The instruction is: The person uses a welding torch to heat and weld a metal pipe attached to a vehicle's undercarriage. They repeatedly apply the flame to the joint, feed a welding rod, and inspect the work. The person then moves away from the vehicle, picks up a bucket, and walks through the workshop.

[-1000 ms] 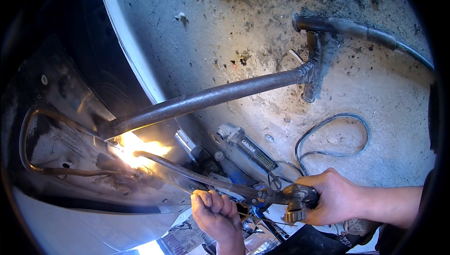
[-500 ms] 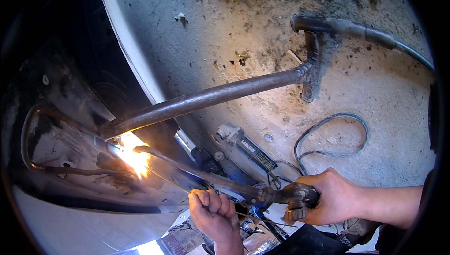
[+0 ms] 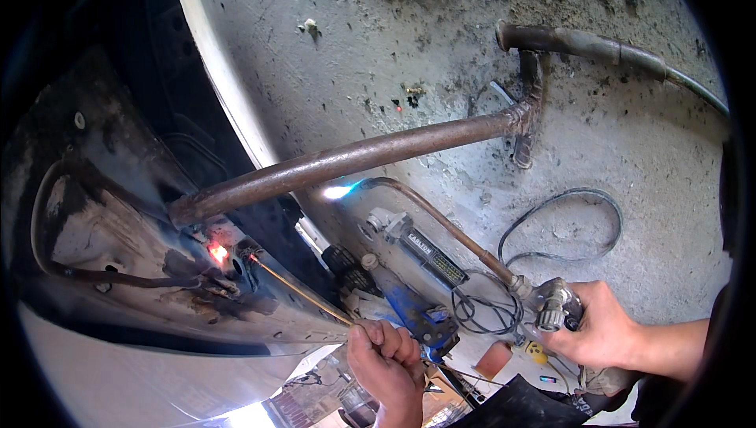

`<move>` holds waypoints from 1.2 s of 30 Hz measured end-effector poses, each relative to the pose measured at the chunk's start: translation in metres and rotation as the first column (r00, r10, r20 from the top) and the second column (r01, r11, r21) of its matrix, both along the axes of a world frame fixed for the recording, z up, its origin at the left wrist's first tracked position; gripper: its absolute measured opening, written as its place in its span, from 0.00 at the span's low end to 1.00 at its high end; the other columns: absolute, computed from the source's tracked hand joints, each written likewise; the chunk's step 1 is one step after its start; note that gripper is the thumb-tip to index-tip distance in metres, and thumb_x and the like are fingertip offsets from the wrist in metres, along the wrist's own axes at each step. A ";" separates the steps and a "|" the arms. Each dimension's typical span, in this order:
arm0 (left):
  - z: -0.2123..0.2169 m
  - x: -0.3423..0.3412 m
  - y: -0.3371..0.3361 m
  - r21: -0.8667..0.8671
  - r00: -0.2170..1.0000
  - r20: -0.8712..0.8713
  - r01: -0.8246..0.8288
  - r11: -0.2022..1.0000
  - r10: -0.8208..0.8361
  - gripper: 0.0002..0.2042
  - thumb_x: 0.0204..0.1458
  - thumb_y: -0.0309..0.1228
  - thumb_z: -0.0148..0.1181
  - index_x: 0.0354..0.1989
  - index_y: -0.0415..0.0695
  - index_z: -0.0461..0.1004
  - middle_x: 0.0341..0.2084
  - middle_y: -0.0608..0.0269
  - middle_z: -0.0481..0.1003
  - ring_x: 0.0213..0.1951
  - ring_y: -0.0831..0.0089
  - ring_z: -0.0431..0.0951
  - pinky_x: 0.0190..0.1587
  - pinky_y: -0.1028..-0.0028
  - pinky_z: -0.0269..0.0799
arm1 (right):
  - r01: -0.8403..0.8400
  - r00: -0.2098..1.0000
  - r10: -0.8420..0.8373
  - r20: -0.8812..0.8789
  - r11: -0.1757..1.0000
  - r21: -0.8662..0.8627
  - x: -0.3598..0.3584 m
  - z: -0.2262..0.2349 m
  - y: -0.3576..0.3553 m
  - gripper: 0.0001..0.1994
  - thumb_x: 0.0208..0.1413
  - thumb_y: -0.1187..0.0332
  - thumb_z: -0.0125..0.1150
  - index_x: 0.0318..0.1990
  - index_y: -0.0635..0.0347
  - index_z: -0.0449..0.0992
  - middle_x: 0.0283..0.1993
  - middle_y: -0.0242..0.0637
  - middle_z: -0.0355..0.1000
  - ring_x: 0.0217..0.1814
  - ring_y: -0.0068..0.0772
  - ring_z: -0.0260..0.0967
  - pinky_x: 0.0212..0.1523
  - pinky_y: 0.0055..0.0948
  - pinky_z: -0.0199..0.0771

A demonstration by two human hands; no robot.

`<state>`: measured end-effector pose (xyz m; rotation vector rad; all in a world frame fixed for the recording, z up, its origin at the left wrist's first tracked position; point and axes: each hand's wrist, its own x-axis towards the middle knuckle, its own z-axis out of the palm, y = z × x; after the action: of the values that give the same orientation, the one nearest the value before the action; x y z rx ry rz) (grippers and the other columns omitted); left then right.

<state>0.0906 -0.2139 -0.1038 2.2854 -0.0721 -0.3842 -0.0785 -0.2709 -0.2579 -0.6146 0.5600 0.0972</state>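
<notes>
My right hand point(image 3: 602, 326) is wrapped round the handle of a gas welding torch point(image 3: 441, 219). At the torch's curved tip burns a small blue-white flame point(image 3: 340, 191), apart from the metal. Pinched in my left hand point(image 3: 386, 353) is a thin filler rod point(image 3: 303, 289). Its far end glows red close to the metal panel point(image 3: 142, 227). A spot on the panel glows orange-red point(image 3: 218, 252) next to a dark hole and scorched metal. A bent rod point(image 3: 41, 215) lies against the panel, one end near the scorched area.
A thick rusty pipe point(image 3: 354, 152) with a welded T-shaped end crosses above the torch and meets the panel. A grinder-like power tool point(image 3: 429, 255) lies on the concrete floor point(image 3: 417, 26), beside a blue-and-black tool point(image 3: 405, 306). A dark cable point(image 3: 618, 219) loops at the right.
The torch has swung up and right, its flame leaving the panel, and the bright glare has shrunk to a glowing spot. My left hand has shifted slightly right with the rod.
</notes>
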 end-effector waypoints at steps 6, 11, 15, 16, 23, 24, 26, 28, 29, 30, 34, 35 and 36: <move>0.003 0.002 -0.003 -0.016 1.000 -0.004 0.029 0.999 -0.029 0.14 0.61 0.41 0.41 0.25 0.49 0.57 0.14 0.73 0.50 0.13 0.84 0.44 0.13 0.81 0.39 | 0.010 0.999 -0.010 -0.050 1.000 0.004 -0.003 0.006 -0.005 0.11 0.42 0.68 0.61 0.32 0.64 0.76 0.20 0.39 0.70 0.22 0.20 0.62 0.26 0.29 0.68; 0.007 0.002 -0.005 0.010 0.998 0.055 -0.009 1.000 0.009 0.14 0.62 0.42 0.40 0.26 0.48 0.57 0.14 0.73 0.51 0.13 0.84 0.45 0.13 0.82 0.39 | 0.025 0.999 -0.024 -0.028 0.999 0.024 0.002 0.005 -0.007 0.09 0.42 0.70 0.60 0.31 0.65 0.76 0.19 0.37 0.69 0.22 0.19 0.62 0.26 0.28 0.68; 0.004 0.000 -0.002 0.073 0.999 0.027 0.027 0.997 -0.029 0.14 0.62 0.41 0.39 0.27 0.46 0.60 0.13 0.73 0.51 0.12 0.85 0.46 0.13 0.82 0.40 | 0.046 0.995 -0.038 -0.094 0.995 0.085 0.000 0.007 -0.009 0.07 0.42 0.72 0.59 0.30 0.66 0.74 0.19 0.36 0.69 0.23 0.19 0.62 0.26 0.28 0.68; 0.003 0.001 -0.001 0.079 0.999 -0.012 0.054 0.995 -0.053 0.14 0.62 0.40 0.39 0.28 0.45 0.60 0.12 0.73 0.51 0.12 0.85 0.46 0.13 0.82 0.40 | 0.040 0.990 -0.025 -0.140 0.993 0.107 -0.002 0.008 -0.009 0.07 0.42 0.73 0.58 0.30 0.67 0.74 0.19 0.36 0.69 0.23 0.19 0.62 0.26 0.28 0.68; 0.005 0.007 0.024 0.212 0.987 -0.081 0.156 0.965 -0.142 0.11 0.61 0.34 0.40 0.33 0.41 0.65 0.11 0.70 0.53 0.11 0.83 0.50 0.13 0.81 0.44 | 0.059 0.991 -0.058 -0.121 0.998 0.004 0.001 0.008 -0.016 0.07 0.43 0.72 0.57 0.29 0.67 0.72 0.19 0.37 0.69 0.23 0.20 0.62 0.27 0.28 0.67; 0.005 0.005 0.025 0.248 0.988 -0.082 0.151 0.957 -0.135 0.11 0.61 0.34 0.40 0.34 0.40 0.65 0.11 0.70 0.54 0.11 0.83 0.50 0.13 0.80 0.44 | 0.050 0.992 -0.050 -0.118 0.999 -0.005 0.002 0.008 -0.016 0.07 0.44 0.72 0.57 0.29 0.67 0.72 0.19 0.37 0.69 0.23 0.20 0.62 0.27 0.29 0.67; 0.007 0.002 0.027 0.317 0.988 -0.089 0.144 0.937 -0.122 0.11 0.60 0.33 0.39 0.36 0.39 0.66 0.11 0.69 0.54 0.11 0.82 0.51 0.13 0.80 0.46 | 0.042 0.992 -0.044 -0.121 0.999 -0.022 0.002 0.008 -0.014 0.07 0.44 0.71 0.57 0.29 0.66 0.73 0.20 0.38 0.69 0.23 0.21 0.62 0.27 0.29 0.67; 0.011 0.005 0.039 0.338 0.975 -0.153 0.203 0.919 -0.159 0.12 0.60 0.32 0.38 0.37 0.38 0.67 0.12 0.68 0.56 0.13 0.82 0.53 0.15 0.80 0.48 | 0.042 0.990 -0.047 -0.130 0.998 -0.039 0.002 0.008 -0.013 0.07 0.44 0.71 0.57 0.30 0.66 0.73 0.20 0.39 0.69 0.23 0.21 0.62 0.27 0.29 0.68; 0.012 0.008 0.049 0.342 0.969 -0.173 0.226 0.912 -0.175 0.12 0.60 0.32 0.38 0.37 0.38 0.67 0.13 0.68 0.56 0.13 0.82 0.53 0.15 0.80 0.48 | 0.029 0.990 -0.034 -0.137 0.999 -0.041 0.003 0.009 -0.013 0.08 0.44 0.70 0.57 0.30 0.66 0.73 0.20 0.39 0.69 0.23 0.22 0.63 0.27 0.30 0.68; 0.014 0.010 0.058 0.348 0.963 -0.193 0.248 0.904 -0.190 0.12 0.61 0.32 0.37 0.38 0.37 0.67 0.13 0.68 0.57 0.14 0.82 0.54 0.16 0.80 0.48 | 0.015 0.990 -0.020 -0.143 0.999 -0.040 0.003 0.009 -0.013 0.08 0.44 0.70 0.58 0.30 0.66 0.73 0.19 0.40 0.69 0.22 0.22 0.63 0.27 0.30 0.68; 0.022 0.009 0.074 0.416 0.948 -0.278 0.266 0.870 -0.156 0.11 0.60 0.28 0.39 0.40 0.36 0.69 0.16 0.68 0.60 0.18 0.83 0.57 0.21 0.81 0.53 | -0.018 0.985 0.014 -0.171 1.000 -0.021 0.002 0.010 -0.010 0.10 0.44 0.68 0.58 0.31 0.67 0.73 0.19 0.41 0.69 0.22 0.24 0.64 0.27 0.31 0.68; 0.025 0.007 0.073 0.424 0.946 -0.283 0.270 0.864 -0.156 0.11 0.60 0.28 0.40 0.40 0.37 0.69 0.16 0.68 0.61 0.19 0.83 0.58 0.21 0.81 0.54 | -0.019 0.985 0.015 -0.172 1.000 -0.023 0.002 0.010 -0.010 0.10 0.44 0.68 0.58 0.31 0.67 0.73 0.19 0.41 0.69 0.22 0.24 0.64 0.27 0.31 0.68; 0.028 0.005 0.073 0.432 0.945 -0.288 0.274 0.859 -0.156 0.10 0.60 0.27 0.40 0.41 0.37 0.69 0.16 0.68 0.61 0.19 0.83 0.59 0.22 0.81 0.55 | -0.021 0.985 0.017 -0.173 0.999 -0.024 0.001 0.011 -0.011 0.11 0.44 0.68 0.59 0.31 0.68 0.73 0.18 0.41 0.69 0.22 0.24 0.64 0.27 0.32 0.68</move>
<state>0.0954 -0.1412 -0.0761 2.6932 -0.1240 -0.8827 -0.0773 -0.2817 -0.2470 -0.6406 0.7245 0.1625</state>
